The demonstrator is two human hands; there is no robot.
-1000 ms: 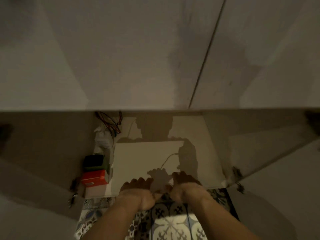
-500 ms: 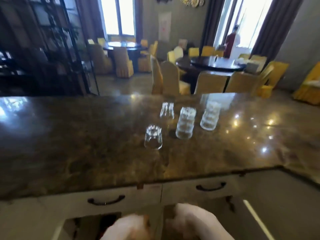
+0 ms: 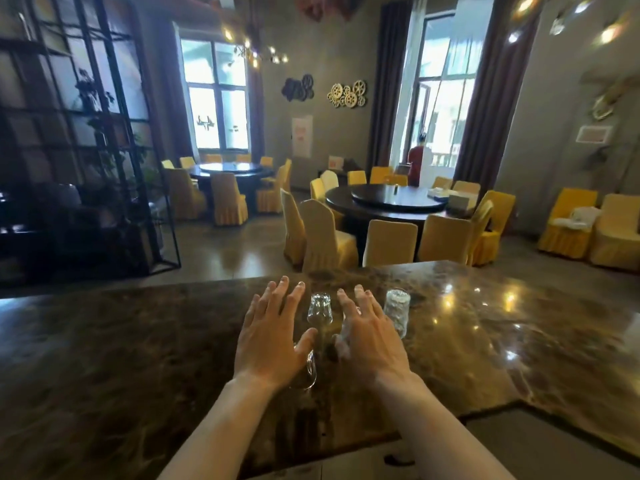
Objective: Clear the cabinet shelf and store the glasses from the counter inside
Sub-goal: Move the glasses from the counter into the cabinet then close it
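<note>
Both hands are out over the dark marble counter (image 3: pixel 138 341), palms down, fingers spread and nearly straight. Neither one holds anything.

Left hand (image 3: pixel 268 336): fingers fanned toward the far edge, thumb angled right. The thumb tip lies over or against the near glass (image 3: pixel 309 370); I cannot tell which. That glass sits mostly hidden under the palm, with only its right side and base showing.

Right hand (image 3: pixel 369 332): fingers open and pointing far and slightly left. A textured glass (image 3: pixel 345 332) shows at the hand's left edge, partly covered by the thumb side. Contact cannot be told.

Between the two hands, a little farther off, stands a clear glass (image 3: pixel 319 308), upside down on the counter and touched by neither hand. Just right of the right hand's fingers stands a second textured glass (image 3: pixel 397 311), also clear of the hand.

All four glasses sit on the counter, bunched near its middle.

At the near edge, below the counter, a pale drawer front (image 3: pixel 381 459) shows a dark handle (image 3: pixel 399 459).

Beyond the counter is a dining room with two round dark tables (image 3: pixel 391 199) ringed by yellow-covered chairs (image 3: pixel 327 237). A black metal shelf frame (image 3: pixel 86 133) stands at far left. Gear-shaped ornaments (image 3: pixel 347 94) hang on the far wall between tall windows. A person in red (image 3: pixel 416 164) stands by the right window.
</note>
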